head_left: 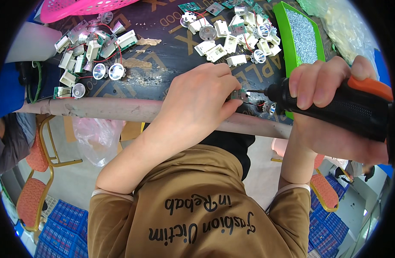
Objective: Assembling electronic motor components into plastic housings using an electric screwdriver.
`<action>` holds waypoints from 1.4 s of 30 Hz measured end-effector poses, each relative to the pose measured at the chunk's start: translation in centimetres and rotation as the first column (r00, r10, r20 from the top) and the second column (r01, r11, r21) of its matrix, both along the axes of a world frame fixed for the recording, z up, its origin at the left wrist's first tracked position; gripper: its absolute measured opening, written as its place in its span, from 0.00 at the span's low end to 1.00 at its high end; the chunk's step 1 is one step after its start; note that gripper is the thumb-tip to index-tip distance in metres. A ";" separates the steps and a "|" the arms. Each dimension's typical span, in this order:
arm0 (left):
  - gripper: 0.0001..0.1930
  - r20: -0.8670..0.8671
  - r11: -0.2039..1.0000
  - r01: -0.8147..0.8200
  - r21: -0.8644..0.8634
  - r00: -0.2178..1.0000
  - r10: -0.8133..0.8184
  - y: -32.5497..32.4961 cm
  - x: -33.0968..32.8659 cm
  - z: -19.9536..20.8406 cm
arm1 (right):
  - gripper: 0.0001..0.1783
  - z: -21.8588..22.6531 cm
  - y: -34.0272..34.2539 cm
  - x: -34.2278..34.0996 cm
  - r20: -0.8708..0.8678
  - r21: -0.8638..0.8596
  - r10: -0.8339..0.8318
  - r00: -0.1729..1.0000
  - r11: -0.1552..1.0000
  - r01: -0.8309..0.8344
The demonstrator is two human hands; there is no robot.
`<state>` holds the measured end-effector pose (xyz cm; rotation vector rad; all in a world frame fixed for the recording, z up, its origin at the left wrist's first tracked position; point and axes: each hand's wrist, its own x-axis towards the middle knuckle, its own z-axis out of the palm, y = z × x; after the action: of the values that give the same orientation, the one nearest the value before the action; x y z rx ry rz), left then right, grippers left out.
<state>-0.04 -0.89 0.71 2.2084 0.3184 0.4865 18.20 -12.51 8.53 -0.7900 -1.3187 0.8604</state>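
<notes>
My left hand (202,96) pinches a small green circuit board (239,94) at the table's near edge. Wires run from that board to a small silver reflector lamp (271,108) lying just to its right. My right hand (330,92) is wrapped round a black and orange electric screwdriver (335,107) held sideways. Its thin bit points left and reaches the board's right side; whether it sits on a screw is too small to tell. My left fingers hide much of the board.
White housings with lamps and wires lie piled at the left (92,47) and at the far middle (236,34). A green tray (284,38) of small silvery screws stands at right. A pink basket (55,13) is at far left. Red chairs (33,202) and blue crates (62,228) stand below.
</notes>
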 end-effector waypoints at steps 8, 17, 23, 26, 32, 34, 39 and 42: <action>0.09 -0.027 1.000 0.019 0.020 0.999 -0.019 0.0 0.0 0.1 | 0.56 -0.4 0.3 0.1 -0.004 0.000 0.010 1.000 1.000 -0.010; 0.11 0.001 1.000 0.002 -0.015 1.000 -0.002 0.0 0.0 -0.2 | 0.56 -0.8 1.5 -0.6 -0.008 0.006 0.022 1.000 1.000 -0.022; 0.10 0.029 0.999 0.037 -0.017 0.999 -0.036 0.1 0.1 -0.1 | 0.56 -0.7 1.4 -0.5 -0.005 0.013 0.011 1.000 1.000 -0.010; 0.10 -0.002 0.999 0.037 -0.038 0.999 -0.038 0.2 -0.2 -0.2 | 0.56 -1.2 1.6 -0.4 -0.003 0.040 -0.017 1.000 0.999 0.017; 0.11 -0.022 0.998 0.050 -0.036 0.998 -0.051 -0.1 0.2 0.3 | 0.55 0.3 -1.1 2.6 0.009 0.093 -0.114 0.993 0.989 0.113; 0.11 -0.070 0.999 0.020 -0.031 0.997 -0.022 -0.2 0.4 0.4 | 0.53 0.9 -2.9 4.3 -0.030 0.117 -0.209 0.977 0.970 0.212; 0.11 -0.176 1.000 0.016 0.015 0.984 -0.013 -0.9 0.6 1.5 | 0.52 1.1 -6.1 7.9 -0.058 0.134 -0.379 0.923 0.914 0.384; 0.12 -0.195 0.997 0.008 0.075 0.981 0.007 -1.4 1.3 1.8 | 0.56 -0.2 -5.7 8.2 -0.071 0.193 -0.458 0.886 0.865 0.462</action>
<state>1.28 -2.26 2.55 2.3353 0.4092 0.2859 26.40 -18.26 8.29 -0.8794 -1.1083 0.3434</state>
